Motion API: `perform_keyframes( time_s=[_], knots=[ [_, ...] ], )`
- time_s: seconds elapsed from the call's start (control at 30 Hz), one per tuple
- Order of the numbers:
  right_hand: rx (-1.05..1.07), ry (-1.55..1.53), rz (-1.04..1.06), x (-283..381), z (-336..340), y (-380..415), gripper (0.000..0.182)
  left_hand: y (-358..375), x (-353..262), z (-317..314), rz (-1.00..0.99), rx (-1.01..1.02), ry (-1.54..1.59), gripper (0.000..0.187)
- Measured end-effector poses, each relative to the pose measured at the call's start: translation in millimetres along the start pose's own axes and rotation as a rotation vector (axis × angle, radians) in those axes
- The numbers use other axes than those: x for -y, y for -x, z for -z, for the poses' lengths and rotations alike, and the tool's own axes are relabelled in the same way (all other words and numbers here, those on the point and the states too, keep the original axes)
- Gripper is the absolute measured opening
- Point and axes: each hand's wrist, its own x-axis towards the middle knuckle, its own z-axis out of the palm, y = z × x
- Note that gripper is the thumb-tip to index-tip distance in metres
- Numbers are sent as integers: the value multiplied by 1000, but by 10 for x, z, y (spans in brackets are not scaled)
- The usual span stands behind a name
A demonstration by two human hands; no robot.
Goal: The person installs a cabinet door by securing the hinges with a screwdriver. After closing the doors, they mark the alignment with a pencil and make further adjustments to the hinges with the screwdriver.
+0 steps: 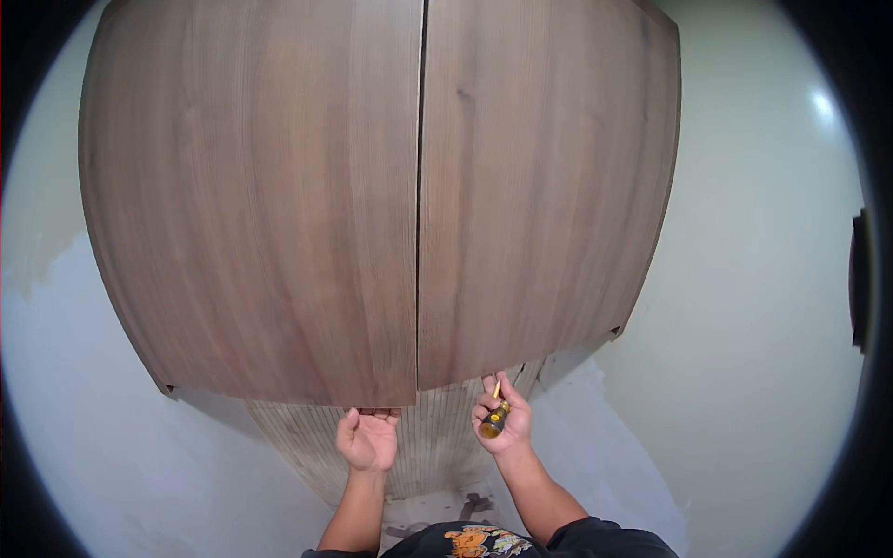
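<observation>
Two wood-grain cabinet doors fill the upper view, the left door (270, 214) and the right door (539, 195), split by a narrow dark gap. Palm up, my left hand (372, 442) is at the left door's lower edge near the gap. Its fingertips are tucked behind that edge, partly hidden, with the thumb just below it. My right hand (513, 426) is closed around a screwdriver (493, 424) with a dark and yellow handle, its shaft pointing up. Some of its fingers reach the right door's lower edge. Beside the gap, the left door hangs a little lower than the right.
Under the cabinet is a ribbed wall panel (433, 446). Smooth pale walls stand at the left and the right (753, 279). A dark object (858, 279) is on the far right wall. Dark pieces (476, 507) lie low down, near my shirt.
</observation>
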Motion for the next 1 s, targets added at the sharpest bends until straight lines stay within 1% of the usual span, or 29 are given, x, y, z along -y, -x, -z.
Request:
perform_keyframes(
  time_s=[0.03, 0.07, 0.13, 0.17, 0.27, 0.37, 0.47, 0.53, 0.57, 0.63, 0.73, 0.83, 0.93, 1.0],
  knots=[
    [-17, 9, 4, -5, -59, -10, 3, 10, 4, -69, -5, -47, -23, 34],
    [-36, 17, 7, -11, -94, -22, 2, -1, 8, -68, -5, -45, -30, 34],
    [-39, 5, 14, -12, -38, -93, 9, -13, 18, -31, -4, -41, -43, 35],
    [-38, -1, 18, -11, -13, -126, 12, -26, 19, 1, -5, -21, -48, 34],
    [-72, 35, 50, -15, 12, -169, 34, -57, 30, 114, -14, 21, -79, 33],
    [-129, 90, 58, -11, -2, -161, 27, -100, 41, 95, -51, 5, -183, 30],
    [-76, 146, 70, -17, -41, -77, 38, -146, 5, -18, -113, -9, -352, 24],
    [-33, 168, 73, -11, 4, -47, 42, -167, -9, -8, -120, 3, -454, 19],
    [-12, 180, 74, -2, 31, -30, 44, -180, 0, -3, -123, -25, -476, 17],
    [-18, 187, 75, -30, 49, 14, 41, -219, -27, 30, -129, -82, -512, 13],
    [-31, 194, 70, -45, 129, 81, 38, -279, -66, 122, -98, -67, -578, 10],
    [-19, 184, 46, -36, 254, 155, 34, -274, -41, 86, -51, -103, -535, 14],
    [0, 186, 7, 7, 391, 191, 31, -299, 49, 118, -3, -94, -503, 17],
    [-3, 182, -31, 46, 459, 223, 29, -310, 147, 21, 14, -73, -519, 18]
  ],
)
